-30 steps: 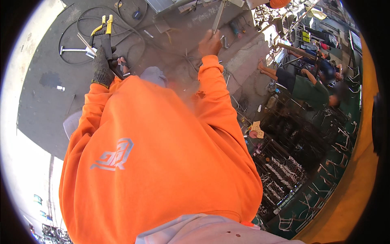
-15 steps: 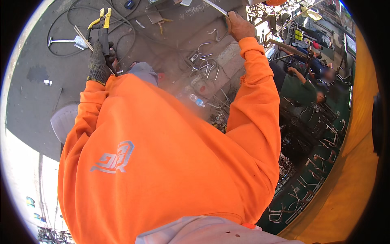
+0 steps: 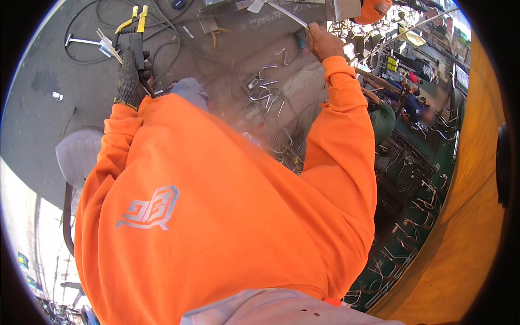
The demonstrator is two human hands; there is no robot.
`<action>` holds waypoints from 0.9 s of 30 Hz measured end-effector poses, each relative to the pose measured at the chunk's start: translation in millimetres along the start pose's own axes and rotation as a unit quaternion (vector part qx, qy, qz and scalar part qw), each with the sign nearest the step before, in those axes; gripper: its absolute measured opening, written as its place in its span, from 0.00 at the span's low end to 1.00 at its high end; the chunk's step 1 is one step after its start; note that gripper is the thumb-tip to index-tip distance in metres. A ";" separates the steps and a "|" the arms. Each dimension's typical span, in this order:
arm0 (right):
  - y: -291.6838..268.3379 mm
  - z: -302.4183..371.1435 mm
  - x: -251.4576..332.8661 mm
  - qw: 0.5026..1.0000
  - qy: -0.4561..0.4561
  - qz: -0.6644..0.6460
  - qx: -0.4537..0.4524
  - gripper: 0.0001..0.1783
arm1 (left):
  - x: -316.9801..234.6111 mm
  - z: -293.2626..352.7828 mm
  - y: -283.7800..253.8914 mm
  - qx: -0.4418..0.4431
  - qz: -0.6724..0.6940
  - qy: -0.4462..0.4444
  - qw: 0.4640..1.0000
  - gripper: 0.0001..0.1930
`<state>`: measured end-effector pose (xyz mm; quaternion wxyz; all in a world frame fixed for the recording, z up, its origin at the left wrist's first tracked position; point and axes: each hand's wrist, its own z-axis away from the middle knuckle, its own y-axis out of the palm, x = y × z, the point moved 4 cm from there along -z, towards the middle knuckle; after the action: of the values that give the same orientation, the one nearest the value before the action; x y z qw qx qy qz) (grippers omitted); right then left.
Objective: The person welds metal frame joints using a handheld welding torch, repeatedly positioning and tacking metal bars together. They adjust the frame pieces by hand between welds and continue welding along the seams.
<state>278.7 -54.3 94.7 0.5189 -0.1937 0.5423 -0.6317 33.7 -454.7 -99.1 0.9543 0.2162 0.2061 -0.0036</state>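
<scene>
My left hand [image 3: 130, 78], in a dark knitted work glove, is closed around the black handle of a welding electrode holder with yellow jaws [image 3: 142, 20]. A few thin pale rods [image 3: 110, 46] stick up from the same hand, slanting left. My bare right hand [image 3: 324, 43] grips the near end of a slim, pale metal bar [image 3: 288, 14], which runs up and left to a flat light piece [image 3: 257, 5] near the top edge. Both arms wear orange sleeves.
Black cable [image 3: 173, 40] loops over the dark floor beside a T-shaped metal piece [image 3: 81, 41]. Bent metal tubes [image 3: 268, 95] lie between my arms. A plastic chair [image 3: 80, 154] stands at my left. Co-workers, one in green [image 3: 382, 122], are at the right among metal frames.
The view has shifted slightly. More of the bar and its flat end piece now shows. The person in green at the right is now mostly hidden behind my sleeve. Both hands keep their hold.
</scene>
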 end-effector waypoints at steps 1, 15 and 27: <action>-0.9 0.2 4.0 0.999 -0.029 -0.015 -0.024 0.11 | 0.8 -0.1 -0.4 0.002 0.000 -0.001 1.000 0.23; 9.8 18.4 -12.0 0.999 0.020 -0.034 -0.037 0.11 | 5.4 -5.4 -6.8 0.004 -0.030 -0.015 0.999 0.19; 25.0 38.4 -12.0 0.960 0.163 -0.173 -0.149 0.16 | 5.6 -16.9 -11.9 0.011 -0.083 -0.008 0.996 0.22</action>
<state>325.4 -59.3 89.3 0.2715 -0.2548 0.6657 -0.6466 31.1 -458.0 -120.1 0.9500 0.2088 0.2153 -0.0867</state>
